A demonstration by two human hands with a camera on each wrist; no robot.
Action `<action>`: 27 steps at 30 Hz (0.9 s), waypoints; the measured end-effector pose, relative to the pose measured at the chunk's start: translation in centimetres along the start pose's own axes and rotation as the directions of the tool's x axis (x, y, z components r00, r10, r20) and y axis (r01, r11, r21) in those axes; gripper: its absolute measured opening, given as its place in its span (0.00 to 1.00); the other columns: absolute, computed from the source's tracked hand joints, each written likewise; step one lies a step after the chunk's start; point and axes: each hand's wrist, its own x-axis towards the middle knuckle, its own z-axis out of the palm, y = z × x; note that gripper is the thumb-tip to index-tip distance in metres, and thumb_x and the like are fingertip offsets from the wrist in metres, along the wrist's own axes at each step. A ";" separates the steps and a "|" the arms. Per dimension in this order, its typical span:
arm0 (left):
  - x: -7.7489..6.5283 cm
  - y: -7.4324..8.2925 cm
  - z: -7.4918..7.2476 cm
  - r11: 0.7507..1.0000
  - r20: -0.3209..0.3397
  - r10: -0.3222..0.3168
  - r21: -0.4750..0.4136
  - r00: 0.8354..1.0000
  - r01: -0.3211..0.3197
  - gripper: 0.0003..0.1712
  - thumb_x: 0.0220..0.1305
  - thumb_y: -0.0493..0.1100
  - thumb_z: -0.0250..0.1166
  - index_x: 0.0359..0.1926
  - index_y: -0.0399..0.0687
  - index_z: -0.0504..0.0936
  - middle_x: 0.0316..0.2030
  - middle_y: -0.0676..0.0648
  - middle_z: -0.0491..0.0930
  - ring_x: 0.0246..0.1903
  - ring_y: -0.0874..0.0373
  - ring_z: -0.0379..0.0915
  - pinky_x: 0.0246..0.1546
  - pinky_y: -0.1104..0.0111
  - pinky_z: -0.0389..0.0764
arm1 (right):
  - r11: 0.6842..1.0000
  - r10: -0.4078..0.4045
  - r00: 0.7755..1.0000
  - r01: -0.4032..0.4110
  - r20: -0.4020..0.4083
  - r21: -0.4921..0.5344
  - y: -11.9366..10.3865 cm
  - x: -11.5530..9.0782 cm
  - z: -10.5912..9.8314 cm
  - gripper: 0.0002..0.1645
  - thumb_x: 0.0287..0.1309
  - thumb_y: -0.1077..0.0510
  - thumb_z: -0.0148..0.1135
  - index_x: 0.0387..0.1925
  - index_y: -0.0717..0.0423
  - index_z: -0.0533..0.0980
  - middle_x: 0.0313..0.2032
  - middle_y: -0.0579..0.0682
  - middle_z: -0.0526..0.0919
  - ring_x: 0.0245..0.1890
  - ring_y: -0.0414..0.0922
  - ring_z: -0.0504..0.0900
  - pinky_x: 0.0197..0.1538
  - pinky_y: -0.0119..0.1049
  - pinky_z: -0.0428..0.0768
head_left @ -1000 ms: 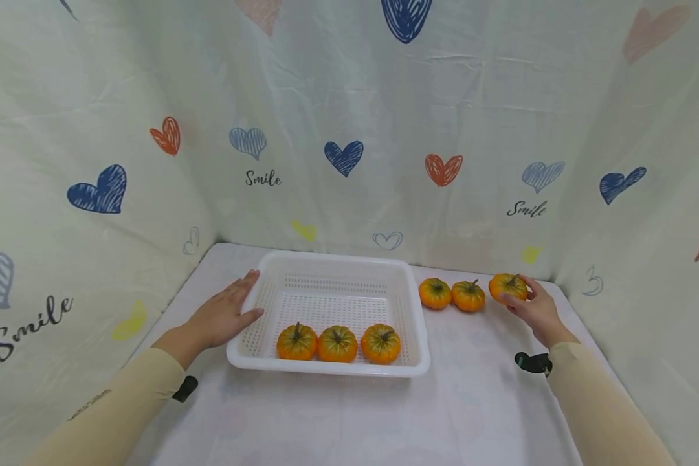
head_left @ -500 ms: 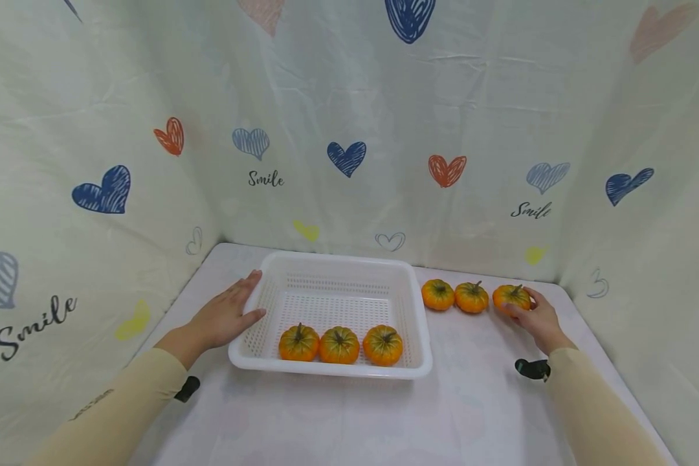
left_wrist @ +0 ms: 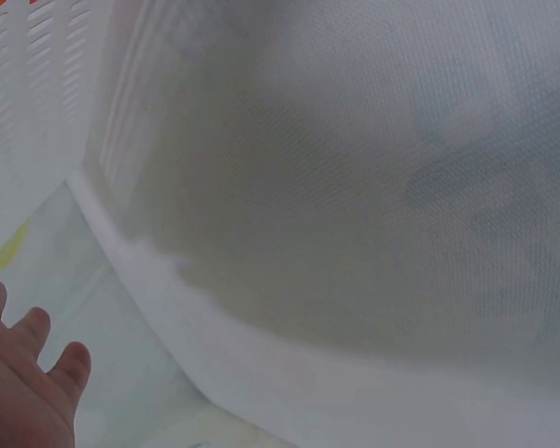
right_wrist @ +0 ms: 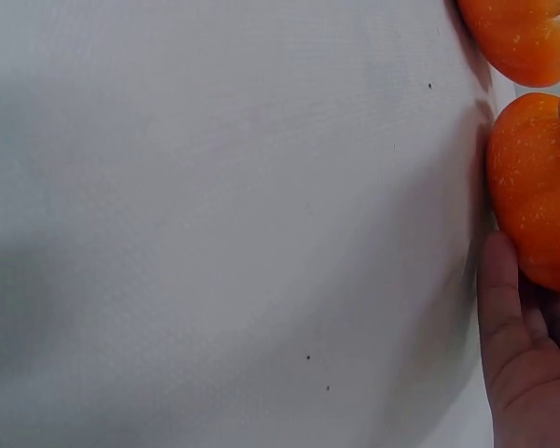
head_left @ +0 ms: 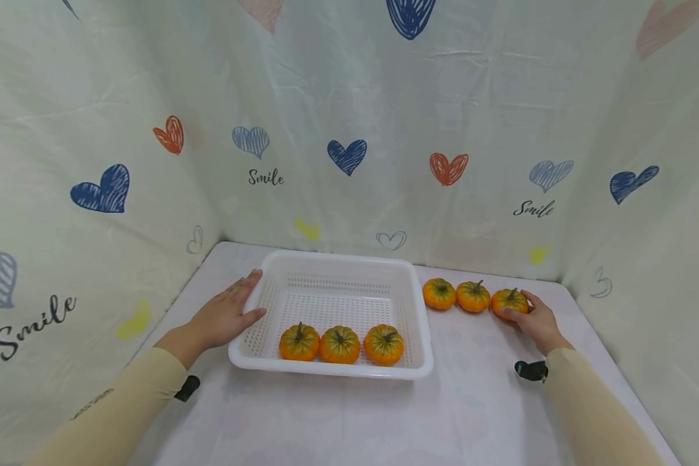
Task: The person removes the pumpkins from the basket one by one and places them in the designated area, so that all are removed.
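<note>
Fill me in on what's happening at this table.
A person's right hand holds a small orange pumpkin at the right end of a row, with two more pumpkins to its left on the white table. The left hand rests against the left side of a white basket, where three other pumpkins sit along the near side.

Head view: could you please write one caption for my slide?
Right hand grips the rightmost mini pumpkin in a row of three; left hand touches the white perforated basket holding three more.
</note>
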 end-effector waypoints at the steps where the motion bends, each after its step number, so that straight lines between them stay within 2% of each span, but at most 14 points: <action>1: 0.0 0.0 0.0 1.000 0.001 0.000 0.000 1.000 0.000 0.48 0.71 0.58 0.55 0.79 0.41 0.43 0.77 0.37 0.45 0.74 0.36 0.45 0.69 0.42 0.52 | 1.000 -0.002 1.000 0.002 -0.001 -0.003 0.0 0.0 0.0 0.61 0.62 0.40 0.65 0.78 0.61 0.40 0.73 0.75 0.45 0.68 0.71 0.52 0.69 0.65 0.54; 9: 0.0 0.1 -0.3 1.000 0.005 0.002 -0.009 1.000 -0.002 0.47 0.72 0.56 0.56 0.79 0.40 0.44 0.77 0.37 0.45 0.74 0.36 0.44 0.69 0.41 0.51 | 1.000 -0.010 0.999 0.009 0.053 0.008 0.0 0.1 0.0 0.63 0.62 0.44 0.67 0.78 0.62 0.36 0.73 0.75 0.40 0.70 0.72 0.48 0.69 0.67 0.52; 17: 0.0 0.0 -0.2 1.000 0.013 0.002 -0.003 1.000 -0.002 0.47 0.72 0.57 0.55 0.79 0.40 0.43 0.77 0.37 0.45 0.74 0.36 0.44 0.70 0.42 0.51 | 0.996 -0.044 0.999 0.046 0.020 -0.079 -0.3 0.2 0.3 0.61 0.64 0.43 0.64 0.75 0.70 0.37 0.72 0.77 0.44 0.70 0.73 0.49 0.70 0.65 0.51; 20: 0.0 0.1 -0.2 1.000 0.019 -0.001 -0.004 1.000 0.001 0.47 0.72 0.57 0.55 0.79 0.40 0.43 0.77 0.37 0.44 0.74 0.36 0.44 0.70 0.42 0.51 | 0.993 -0.036 0.999 0.037 0.010 -0.113 -0.5 0.2 0.3 0.60 0.65 0.42 0.63 0.74 0.72 0.38 0.71 0.78 0.45 0.70 0.73 0.49 0.70 0.65 0.51; 27: -0.1 0.2 -0.3 1.000 0.018 -0.005 -0.008 1.000 0.005 0.47 0.72 0.57 0.55 0.79 0.40 0.43 0.77 0.37 0.45 0.74 0.36 0.44 0.70 0.41 0.51 | 0.988 -0.026 1.000 0.027 0.011 -0.151 -0.7 0.1 0.4 0.60 0.66 0.39 0.60 0.74 0.73 0.37 0.71 0.78 0.44 0.70 0.74 0.47 0.70 0.65 0.50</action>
